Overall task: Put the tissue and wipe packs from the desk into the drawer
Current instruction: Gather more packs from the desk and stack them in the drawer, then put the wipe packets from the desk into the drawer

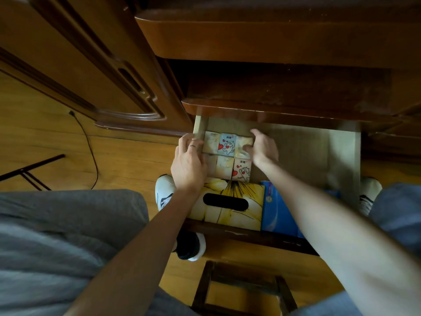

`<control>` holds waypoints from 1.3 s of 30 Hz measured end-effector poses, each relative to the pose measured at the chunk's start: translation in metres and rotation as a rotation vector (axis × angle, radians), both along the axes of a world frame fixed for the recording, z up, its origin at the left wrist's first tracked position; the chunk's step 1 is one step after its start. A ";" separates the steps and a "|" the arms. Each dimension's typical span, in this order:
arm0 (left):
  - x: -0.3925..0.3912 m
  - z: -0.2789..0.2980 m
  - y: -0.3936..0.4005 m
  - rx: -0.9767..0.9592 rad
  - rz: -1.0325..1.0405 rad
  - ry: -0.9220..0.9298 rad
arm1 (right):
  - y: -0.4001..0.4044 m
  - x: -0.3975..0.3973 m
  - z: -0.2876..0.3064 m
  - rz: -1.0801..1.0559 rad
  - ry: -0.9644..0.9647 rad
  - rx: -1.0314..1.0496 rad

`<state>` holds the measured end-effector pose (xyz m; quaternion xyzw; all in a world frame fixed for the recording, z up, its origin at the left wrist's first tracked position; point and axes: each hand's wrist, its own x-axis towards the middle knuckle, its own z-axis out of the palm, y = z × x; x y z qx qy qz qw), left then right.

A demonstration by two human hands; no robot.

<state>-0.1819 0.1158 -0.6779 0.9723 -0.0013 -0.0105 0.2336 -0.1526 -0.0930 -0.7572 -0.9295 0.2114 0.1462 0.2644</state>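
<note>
Open wooden drawer (319,147), small tissue packs (227,145) at its far left, left hand (189,164) and right hand (262,148) gripping them — fingers curled round either end, yellow tissue box (230,204) nearer.

Shiny dark brown wooden desk (273,39), smooth and polished. Pale, matt bare-wood open drawer (341,151), a bit rough inside. Small soft tissue packs (227,153) in thin, glossy plastic wrap, printed with cats and red hearts. Yellow tissue box (230,201), smooth printed wrap with a slight shine. Blue wipe pack (278,210), slick shiny plastic. Thin silver metal ring (192,146), bright, on a finger. Golden wooden floor (45,144), smooth and softly glossy. Grey cloth trousers (57,224), soft and matt.
</note>
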 end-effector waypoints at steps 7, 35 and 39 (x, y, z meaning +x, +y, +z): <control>-0.004 0.011 0.001 0.036 -0.051 0.042 | 0.000 0.000 0.012 0.082 0.147 -0.092; 0.037 0.429 -0.084 -0.069 -0.446 -0.868 | -0.150 -0.069 0.522 0.191 -0.630 -0.512; 0.078 0.441 -0.119 -0.028 -0.491 -0.744 | -0.164 -0.057 0.511 0.223 -0.760 -0.578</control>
